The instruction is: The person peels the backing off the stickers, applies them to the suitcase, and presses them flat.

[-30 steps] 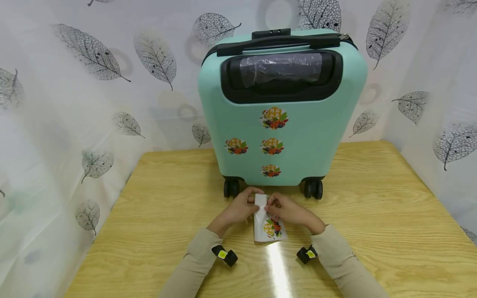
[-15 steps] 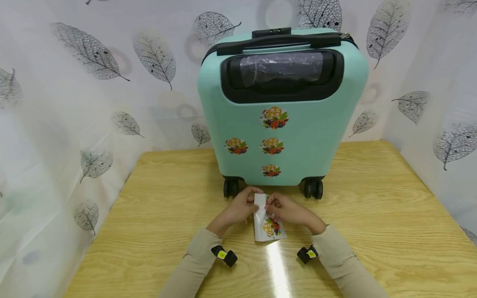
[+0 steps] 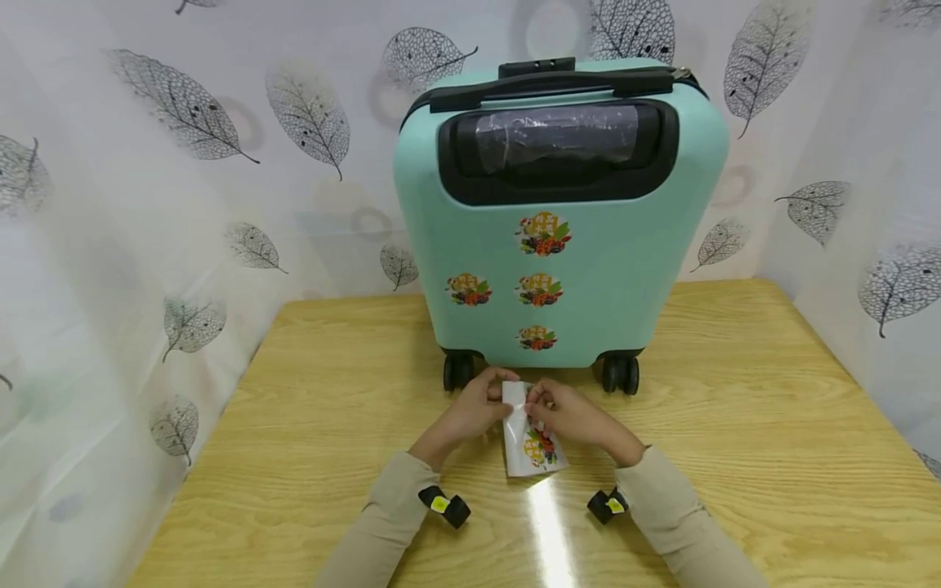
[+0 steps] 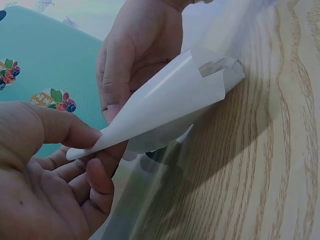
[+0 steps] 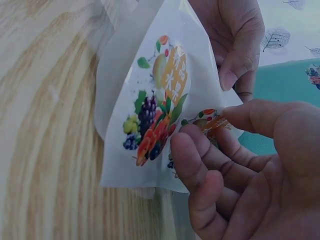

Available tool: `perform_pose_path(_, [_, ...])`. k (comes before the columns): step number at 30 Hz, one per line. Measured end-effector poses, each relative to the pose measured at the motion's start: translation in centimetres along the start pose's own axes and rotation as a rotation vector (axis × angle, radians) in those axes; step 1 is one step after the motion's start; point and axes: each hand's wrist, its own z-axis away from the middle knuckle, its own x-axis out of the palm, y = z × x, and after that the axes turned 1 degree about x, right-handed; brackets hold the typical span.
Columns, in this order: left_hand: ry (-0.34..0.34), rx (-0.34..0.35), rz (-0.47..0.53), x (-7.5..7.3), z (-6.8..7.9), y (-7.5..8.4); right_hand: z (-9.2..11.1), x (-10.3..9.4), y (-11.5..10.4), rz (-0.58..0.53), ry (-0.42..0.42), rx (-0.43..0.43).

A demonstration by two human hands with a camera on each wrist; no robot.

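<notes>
A white sticker sheet (image 3: 518, 457), bent over along its length, is held above the wooden table in front of the suitcase. Its left edge is pinched between the thumb and fingers of my left hand (image 3: 470, 411). From the other side my right hand (image 3: 576, 412) pinches a fruit sticker (image 5: 200, 123) at the sheet's far end; the fingers partly cover it. How far that sticker has lifted from the backing cannot be made out. Another fruit sticker (image 5: 156, 112) lies flat on the sheet, nearer me. The left wrist view shows the curled blank back (image 4: 165, 97).
A mint-green suitcase (image 3: 610, 269) stands upright on the table (image 3: 323, 425) behind the hands, on black wheels (image 3: 457, 371). Several fruit stickers (image 3: 540, 290) are on its front. A leaf-patterned white cloth (image 3: 331, 220) hangs behind and at both sides.
Both hands stay in nearly the same place and keep their pinch. The near end of the sheet shifts very slightly; the head view also moves a little.
</notes>
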Motion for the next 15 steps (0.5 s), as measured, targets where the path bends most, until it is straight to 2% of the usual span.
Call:
perform_pose_path(7, [0.007, -0.002, 0.003, 0.03, 0.10, -0.01, -0.06, 0.11, -0.10, 0.015, 0.010, 0.020])
perform_pose_path(15, [0.009, -0.021, 0.012, -0.07, 0.08, -0.04, -0.14, 0.05, 0.22, -0.001, 0.028, -0.010])
